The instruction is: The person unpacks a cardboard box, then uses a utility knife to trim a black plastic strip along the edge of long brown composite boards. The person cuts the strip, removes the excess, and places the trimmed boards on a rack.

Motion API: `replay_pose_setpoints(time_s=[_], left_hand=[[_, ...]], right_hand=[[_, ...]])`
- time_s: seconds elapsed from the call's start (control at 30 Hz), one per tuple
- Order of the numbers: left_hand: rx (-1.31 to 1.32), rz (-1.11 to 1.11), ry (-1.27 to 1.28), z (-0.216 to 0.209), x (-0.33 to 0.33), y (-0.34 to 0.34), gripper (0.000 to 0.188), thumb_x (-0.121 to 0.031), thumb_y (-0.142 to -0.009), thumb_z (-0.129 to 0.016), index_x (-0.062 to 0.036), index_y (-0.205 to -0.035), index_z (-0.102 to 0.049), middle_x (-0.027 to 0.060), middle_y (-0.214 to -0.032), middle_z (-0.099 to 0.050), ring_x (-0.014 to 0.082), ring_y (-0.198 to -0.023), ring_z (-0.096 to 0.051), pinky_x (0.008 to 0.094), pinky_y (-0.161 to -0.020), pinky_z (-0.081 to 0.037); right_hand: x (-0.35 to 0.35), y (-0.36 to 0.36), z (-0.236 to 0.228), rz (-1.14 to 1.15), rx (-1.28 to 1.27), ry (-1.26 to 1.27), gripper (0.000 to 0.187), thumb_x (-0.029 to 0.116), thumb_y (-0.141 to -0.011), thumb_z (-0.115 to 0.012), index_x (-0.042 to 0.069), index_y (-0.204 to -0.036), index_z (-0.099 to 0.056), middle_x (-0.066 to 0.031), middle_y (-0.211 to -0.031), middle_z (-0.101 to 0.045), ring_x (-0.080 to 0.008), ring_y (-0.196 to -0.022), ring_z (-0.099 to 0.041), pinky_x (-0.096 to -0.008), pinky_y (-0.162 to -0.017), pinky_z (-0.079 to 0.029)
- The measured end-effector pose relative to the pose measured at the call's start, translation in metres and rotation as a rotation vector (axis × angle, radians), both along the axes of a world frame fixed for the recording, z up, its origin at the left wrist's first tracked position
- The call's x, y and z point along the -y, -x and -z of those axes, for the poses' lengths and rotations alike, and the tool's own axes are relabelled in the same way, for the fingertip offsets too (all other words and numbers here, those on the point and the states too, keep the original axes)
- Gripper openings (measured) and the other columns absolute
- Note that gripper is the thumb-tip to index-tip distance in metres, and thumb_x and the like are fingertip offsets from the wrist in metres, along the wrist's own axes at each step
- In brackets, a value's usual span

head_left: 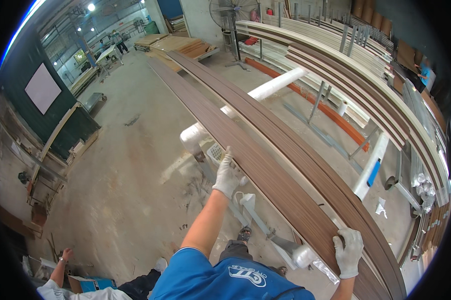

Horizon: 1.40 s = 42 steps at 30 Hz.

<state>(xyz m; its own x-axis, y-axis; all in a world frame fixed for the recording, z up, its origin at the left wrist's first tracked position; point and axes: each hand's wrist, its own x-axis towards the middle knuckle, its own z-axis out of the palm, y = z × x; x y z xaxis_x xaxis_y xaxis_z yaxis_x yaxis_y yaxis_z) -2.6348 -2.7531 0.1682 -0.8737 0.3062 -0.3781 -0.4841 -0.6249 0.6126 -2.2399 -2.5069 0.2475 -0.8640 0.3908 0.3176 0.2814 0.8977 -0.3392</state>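
A long brown wood-grain board [265, 172] slants away from me, lying across padded white support bars [193, 135]. My left hand [227, 179], in a pale work glove, grips its near edge partway along; some of the fingers are hidden below. Closer to my body, my gloved right hand [348, 252] holds the same board by its far edge, thumb on top and fingertips out of sight. Just beyond it runs a second brown board [305, 162], parallel, with a narrow gap between the two.
Racks to the right carry stacked long profiles [355, 75]. An orange beam [305, 92] lies on the floor beyond the supports. A white basket [215, 154] sits under the board. At lower left another person's arm [60, 267] shows. Sheets [180, 46] are piled farther back.
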Motion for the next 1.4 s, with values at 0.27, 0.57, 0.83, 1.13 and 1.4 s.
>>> replay_pose_setpoints(time_s=[0.27,0.57,0.83,1.13,1.4], left_hand=[[-0.017,0.101,-0.079,0.023,0.009,0.04,0.032,-0.01,-0.086,-0.078,-0.0066,-0.115,-0.065,0.0065,-0.108,-0.07,0.0221,-0.101,-0.068,0.0407,-0.093,-0.059],[0.009,0.173,-0.415,0.036,0.021,0.04,0.037,-0.007,-0.078,-0.079,-0.0005,-0.113,-0.068,0.013,-0.11,-0.073,0.0279,-0.1,-0.072,0.0443,-0.094,-0.06],[-0.071,-0.084,0.145,0.05,0.021,0.04,0.016,-0.003,-0.073,-0.075,-0.0068,-0.088,-0.074,0.0069,-0.09,-0.074,0.021,-0.089,-0.07,0.0376,-0.09,-0.057],[-0.04,0.137,0.002,0.023,0.005,0.041,0.055,-0.02,-0.089,-0.078,-0.0028,-0.137,-0.055,0.008,-0.129,-0.064,0.0217,-0.117,-0.063,0.0404,-0.101,-0.055],[-0.195,0.025,0.36,0.001,0.006,0.031,0.061,-0.034,-0.101,-0.066,0.0004,-0.146,-0.042,0.0137,-0.142,-0.051,0.0254,-0.129,-0.053,0.0393,-0.106,-0.048]], right_hand=[[0.025,0.067,0.005,0.087,0.089,0.105,0.051,0.05,-0.097,-0.059,0.004,-0.117,-0.066,-0.0166,-0.114,-0.069,-0.0397,-0.107,-0.061,-0.0483,-0.093,-0.047],[0.018,0.081,-0.014,0.092,0.236,0.254,0.053,0.054,-0.098,-0.057,0.005,-0.114,-0.07,-0.0199,-0.106,-0.071,-0.0415,-0.099,-0.066,-0.0493,-0.088,-0.049],[0.022,0.094,-0.021,0.153,0.037,-0.044,0.033,0.023,-0.08,-0.079,0.008,-0.108,-0.07,-0.0125,-0.11,-0.069,-0.0351,-0.103,-0.063,-0.0457,-0.093,-0.049],[-0.091,0.089,-0.046,0.429,-0.124,-0.104,0.019,0.023,-0.09,-0.073,0.008,-0.1,-0.073,-0.0116,-0.091,-0.072,-0.0328,-0.086,-0.068,-0.0449,-0.076,-0.054],[-0.181,0.088,-0.037,0.554,0.508,0.055,0.039,0.045,-0.093,-0.064,0.009,-0.104,-0.076,-0.0154,-0.1,-0.075,-0.0328,-0.095,-0.07,-0.0441,-0.084,-0.053]])
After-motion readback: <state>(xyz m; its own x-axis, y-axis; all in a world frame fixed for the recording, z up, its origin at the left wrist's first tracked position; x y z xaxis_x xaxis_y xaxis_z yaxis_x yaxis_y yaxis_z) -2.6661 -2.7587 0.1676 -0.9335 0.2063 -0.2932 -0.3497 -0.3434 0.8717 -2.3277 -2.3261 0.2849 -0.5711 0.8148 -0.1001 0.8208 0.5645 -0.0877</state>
